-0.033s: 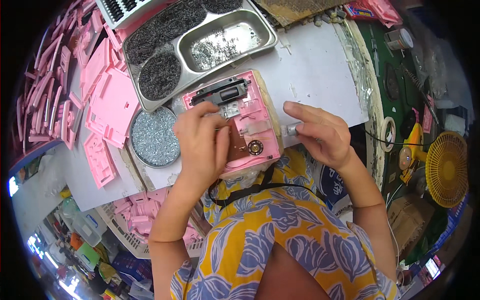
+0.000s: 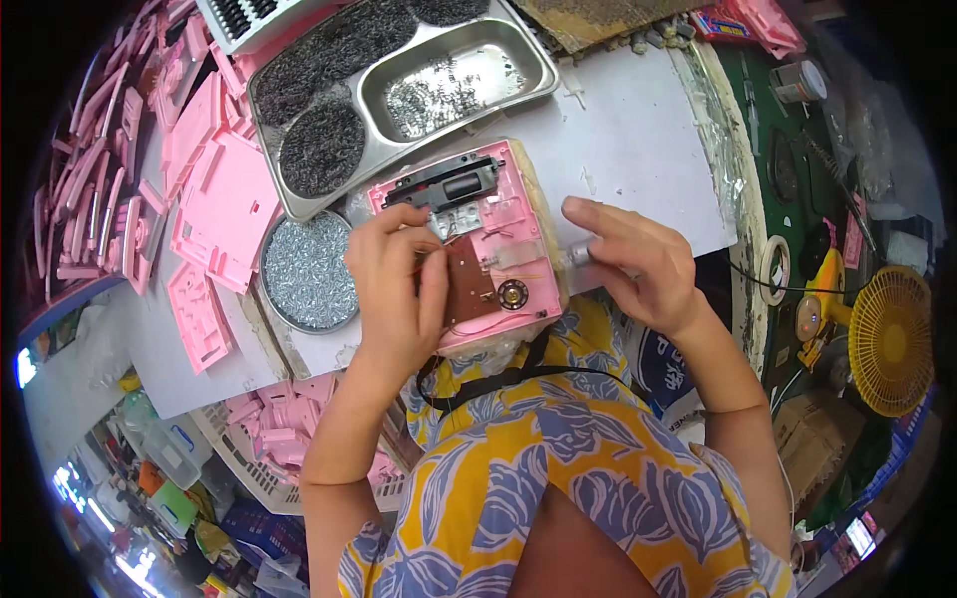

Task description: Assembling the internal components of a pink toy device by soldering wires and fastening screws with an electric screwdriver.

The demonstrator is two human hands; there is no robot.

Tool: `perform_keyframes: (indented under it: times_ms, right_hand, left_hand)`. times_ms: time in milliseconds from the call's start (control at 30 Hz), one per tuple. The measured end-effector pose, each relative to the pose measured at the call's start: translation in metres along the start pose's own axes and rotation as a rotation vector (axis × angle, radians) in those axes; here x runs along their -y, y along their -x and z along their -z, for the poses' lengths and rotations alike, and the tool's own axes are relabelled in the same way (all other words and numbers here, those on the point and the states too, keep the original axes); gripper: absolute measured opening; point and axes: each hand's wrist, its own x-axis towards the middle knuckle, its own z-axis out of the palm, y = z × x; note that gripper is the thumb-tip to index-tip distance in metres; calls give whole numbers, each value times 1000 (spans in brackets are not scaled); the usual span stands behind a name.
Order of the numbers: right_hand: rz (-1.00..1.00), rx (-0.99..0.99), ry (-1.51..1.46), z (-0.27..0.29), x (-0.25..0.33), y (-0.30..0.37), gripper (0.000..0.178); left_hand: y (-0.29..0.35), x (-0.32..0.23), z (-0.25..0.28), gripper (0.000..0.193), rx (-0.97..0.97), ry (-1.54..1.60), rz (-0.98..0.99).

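A pink plastic housing (image 2: 543, 289) lies in front of me. Set into it are a black mechanism (image 2: 439, 184), a brown circuit board (image 2: 469, 284), thin wires and a round black-and-gold part (image 2: 512, 294). My left hand (image 2: 394, 284) is over the housing's left edge, fingers curled and thumb close to the index finger; whatever they pinch is too small to make out. Beyond the right edge, my right hand (image 2: 643, 261) holds a small silver cylinder (image 2: 578, 254) at its fingertips, with clear plastic around it.
A metal tray (image 2: 543, 85) of dark and silver screws stands behind the housing. To the left are a round dish of screws (image 2: 309, 269) and stacked pink panels (image 2: 224, 209). A white basket (image 2: 274, 493) of pink parts sits below; a yellow fan (image 2: 892, 339) is at right.
The whole view has shifted very slightly. My left fingers have drawn back a little from the circuit board, uncovering more of it. The right hand stays almost in place.
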Motion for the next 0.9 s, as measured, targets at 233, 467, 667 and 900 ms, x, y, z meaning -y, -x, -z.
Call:
perform_keyframes:
  times_ms: [233, 467, 667, 900]
  right_hand:
    - [-220, 220, 92, -25, -15, -39, 28]
    - [-281, 255, 229, -30, -11, -51, 23]
    - [-412, 281, 214, -29, -12, -48, 20]
    - [-137, 209, 325, -40, 13, -70, 22]
  left_hand:
    - [8, 2, -6, 15, -149, 49, 68]
    - [-1, -3, 0, 14, -117, 53, 59]
    - [-15, -4, 0, 14, -176, 100, 40]
    - [-27, 0, 4, 14, -126, 343, 185]
